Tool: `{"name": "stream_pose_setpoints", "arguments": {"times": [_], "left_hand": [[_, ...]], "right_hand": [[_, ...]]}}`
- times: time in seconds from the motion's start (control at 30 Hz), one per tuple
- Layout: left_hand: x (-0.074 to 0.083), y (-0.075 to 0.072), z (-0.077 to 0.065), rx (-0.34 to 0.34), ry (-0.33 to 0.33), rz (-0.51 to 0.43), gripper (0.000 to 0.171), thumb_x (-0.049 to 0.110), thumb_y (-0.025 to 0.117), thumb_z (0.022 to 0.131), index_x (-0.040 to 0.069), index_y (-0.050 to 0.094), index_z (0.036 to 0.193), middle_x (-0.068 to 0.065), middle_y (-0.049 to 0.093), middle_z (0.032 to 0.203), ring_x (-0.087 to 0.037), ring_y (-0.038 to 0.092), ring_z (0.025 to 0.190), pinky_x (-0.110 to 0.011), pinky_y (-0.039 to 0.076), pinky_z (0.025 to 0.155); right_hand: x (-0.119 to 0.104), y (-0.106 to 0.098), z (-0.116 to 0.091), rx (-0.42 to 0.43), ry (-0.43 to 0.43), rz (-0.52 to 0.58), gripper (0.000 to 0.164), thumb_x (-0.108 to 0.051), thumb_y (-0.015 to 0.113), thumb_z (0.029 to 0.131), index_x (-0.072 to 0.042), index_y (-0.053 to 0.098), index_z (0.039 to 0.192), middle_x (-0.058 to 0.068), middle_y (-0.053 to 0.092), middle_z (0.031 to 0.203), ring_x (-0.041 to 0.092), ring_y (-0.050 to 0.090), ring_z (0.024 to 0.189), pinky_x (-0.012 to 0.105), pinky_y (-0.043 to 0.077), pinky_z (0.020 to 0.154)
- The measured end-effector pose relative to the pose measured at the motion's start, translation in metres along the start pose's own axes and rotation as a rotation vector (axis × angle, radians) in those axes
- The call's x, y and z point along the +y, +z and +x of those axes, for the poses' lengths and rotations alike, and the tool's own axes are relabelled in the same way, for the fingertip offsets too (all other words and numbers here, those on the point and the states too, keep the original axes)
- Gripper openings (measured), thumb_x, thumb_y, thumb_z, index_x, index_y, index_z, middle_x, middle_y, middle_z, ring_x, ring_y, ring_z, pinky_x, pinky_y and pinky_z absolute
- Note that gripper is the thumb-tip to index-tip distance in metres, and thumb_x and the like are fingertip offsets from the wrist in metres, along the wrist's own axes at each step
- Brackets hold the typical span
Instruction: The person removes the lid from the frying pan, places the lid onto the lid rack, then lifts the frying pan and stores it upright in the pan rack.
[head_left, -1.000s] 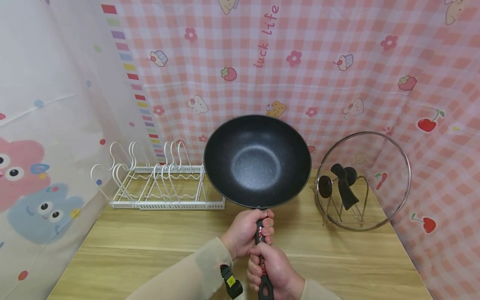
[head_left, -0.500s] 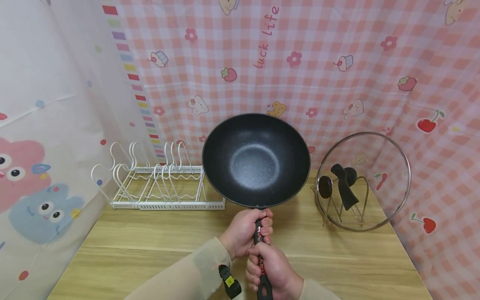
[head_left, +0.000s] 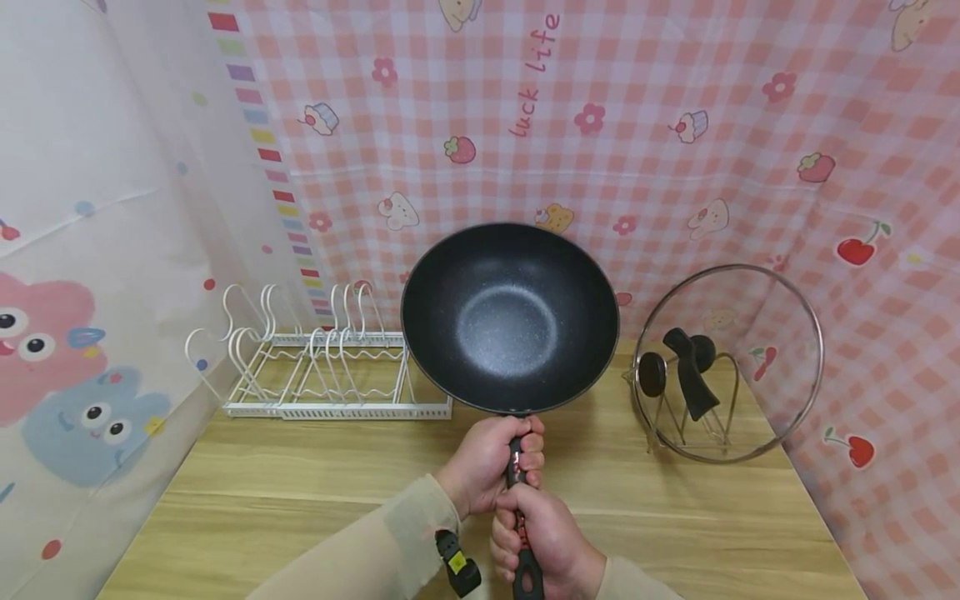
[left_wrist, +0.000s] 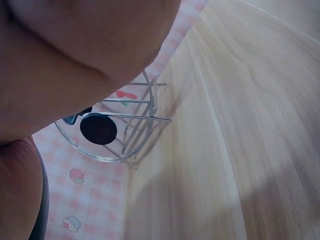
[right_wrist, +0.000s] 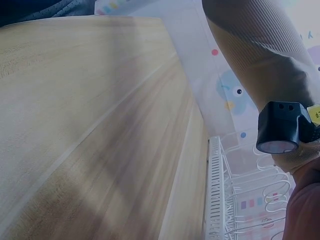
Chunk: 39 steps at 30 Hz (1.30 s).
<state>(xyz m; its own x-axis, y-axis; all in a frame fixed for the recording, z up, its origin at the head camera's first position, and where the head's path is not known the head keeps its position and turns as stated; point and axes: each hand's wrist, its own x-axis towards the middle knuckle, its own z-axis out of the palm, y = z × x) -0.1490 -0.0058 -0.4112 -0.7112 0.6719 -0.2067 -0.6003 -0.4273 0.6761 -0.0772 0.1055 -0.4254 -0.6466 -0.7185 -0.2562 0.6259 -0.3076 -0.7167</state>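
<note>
A black wok (head_left: 510,321) with a speckled inside is held up over the table in the head view, its bowl tipped toward the camera. Both hands grip its long black handle with red markings. My left hand (head_left: 491,462) is wrapped round the handle close under the bowl. Just below it my right hand (head_left: 551,533) grips the lower part, and the looped handle end pokes out beneath. In the left wrist view the left hand (left_wrist: 85,55) fills the upper left corner. Little of the right hand shows in the right wrist view, which looks over the table to the left sleeve.
A white wire rack (head_left: 337,410) with upright loops stands at the left on the wooden table (head_left: 315,500). To the right, a metal stand (head_left: 731,408) bears a glass lid (head_left: 813,367) and black-handled items (head_left: 693,379). Printed curtains (head_left: 480,100) enclose the back and sides.
The wok has shifted slightly left and up in the head view, with both hands still gripping its handle. The rack and the lid stand have stayed in place.
</note>
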Motion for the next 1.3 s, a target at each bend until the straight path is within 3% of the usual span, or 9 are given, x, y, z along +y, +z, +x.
{"name": "stream_pose_setpoints", "arguments": {"times": [1.3], "left_hand": [[0.0063,-0.003,-0.01,0.015,0.028,-0.009,0.009,0.02,0.038,0.093,0.015,0.042,0.086,0.009,0.032,0.061,-0.005,0.034,0.048,-0.018,0.039,0.048]], "right_hand": [[0.0012,0.0077,0.0073,0.004,-0.002,-0.025,0.029,-0.02,0.034,0.088,-0.018,0.034,0.059,-0.008,0.039,0.044,0.007,0.04,0.041,0.022,0.038,0.045]]}}
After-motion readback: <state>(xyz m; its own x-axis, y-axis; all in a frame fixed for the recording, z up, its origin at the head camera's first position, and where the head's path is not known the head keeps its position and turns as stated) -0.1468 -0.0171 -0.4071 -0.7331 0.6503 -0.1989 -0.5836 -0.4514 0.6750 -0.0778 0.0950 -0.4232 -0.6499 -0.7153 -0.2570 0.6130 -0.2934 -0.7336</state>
